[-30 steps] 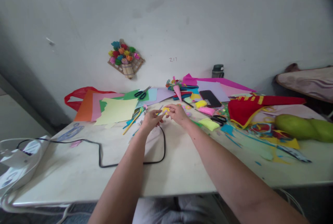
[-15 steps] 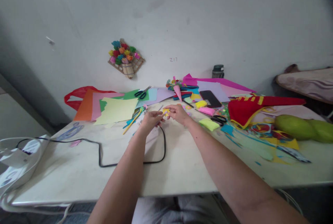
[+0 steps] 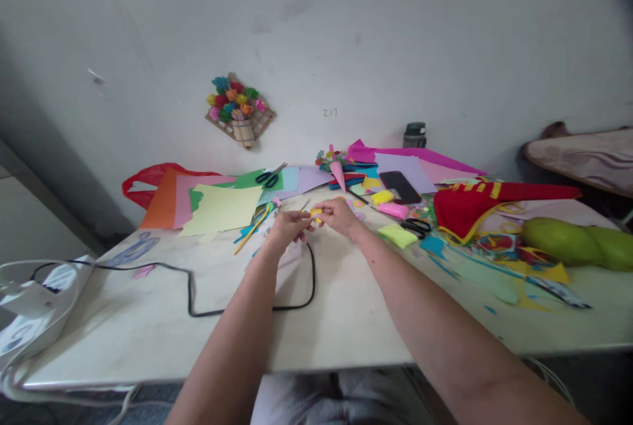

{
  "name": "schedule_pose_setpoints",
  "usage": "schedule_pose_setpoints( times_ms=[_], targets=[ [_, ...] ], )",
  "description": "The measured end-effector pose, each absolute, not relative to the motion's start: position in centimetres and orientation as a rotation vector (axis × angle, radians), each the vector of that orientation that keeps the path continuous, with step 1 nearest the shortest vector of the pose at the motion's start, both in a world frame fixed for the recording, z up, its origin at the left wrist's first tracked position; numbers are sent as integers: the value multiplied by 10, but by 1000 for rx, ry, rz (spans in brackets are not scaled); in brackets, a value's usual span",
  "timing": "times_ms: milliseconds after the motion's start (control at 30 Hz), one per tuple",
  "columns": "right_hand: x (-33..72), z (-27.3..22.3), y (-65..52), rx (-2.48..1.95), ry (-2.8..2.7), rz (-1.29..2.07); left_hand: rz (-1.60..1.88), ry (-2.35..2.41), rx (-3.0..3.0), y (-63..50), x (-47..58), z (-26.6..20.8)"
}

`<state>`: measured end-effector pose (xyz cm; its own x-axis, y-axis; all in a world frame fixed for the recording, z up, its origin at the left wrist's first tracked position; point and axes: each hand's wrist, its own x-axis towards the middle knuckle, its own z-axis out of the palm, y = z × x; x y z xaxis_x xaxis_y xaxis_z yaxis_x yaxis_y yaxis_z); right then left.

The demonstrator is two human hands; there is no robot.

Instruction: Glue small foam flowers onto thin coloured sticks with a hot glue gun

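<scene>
Between my two hands is a small yellow piece (image 3: pixel 315 215), which looks like cut paper; its exact shape is partly hidden by fingers. My left hand (image 3: pixel 287 226) pinches it from the left side, thumb and forefinger together. From the right, my right hand (image 3: pixel 337 215) grips its other edge with closed fingertips. Both hands are held above the table's middle. Just below them a black cable (image 3: pixel 313 273) loops across the tabletop. A yellow strip (image 3: pixel 251 231) and blue paper scraps lie to the left of my left hand.
Coloured paper sheets (image 3: pixel 222 209) and scissors (image 3: pixel 270 177) lie at back left. Right of my hands are a phone (image 3: pixel 399 188), black-handled scissors (image 3: pixel 416 226), a pink packet (image 3: pixel 393 211), red cloth (image 3: pixel 457 211) and green fruit-like objects (image 3: pixel 564 242). A power strip (image 3: pixel 44 306) sits at left.
The yellow piece has turned slightly between my fingers and shows a different outline. My fingertips have shifted a little; the arms stay in nearly the same place.
</scene>
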<state>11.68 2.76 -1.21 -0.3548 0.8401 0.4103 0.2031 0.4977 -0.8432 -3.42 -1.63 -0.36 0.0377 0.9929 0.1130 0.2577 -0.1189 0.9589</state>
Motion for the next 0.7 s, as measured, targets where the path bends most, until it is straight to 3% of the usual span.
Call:
schedule_pose_setpoints(
  times_ms=[367,700],
  targets=[
    [116,-13,26,-850,-1844,868,1105,1355,1548,-18,-33,-2],
    [117,-16,30,-916,-1924,658,1096,1340,1573,-17,-33,-2]
  ],
)
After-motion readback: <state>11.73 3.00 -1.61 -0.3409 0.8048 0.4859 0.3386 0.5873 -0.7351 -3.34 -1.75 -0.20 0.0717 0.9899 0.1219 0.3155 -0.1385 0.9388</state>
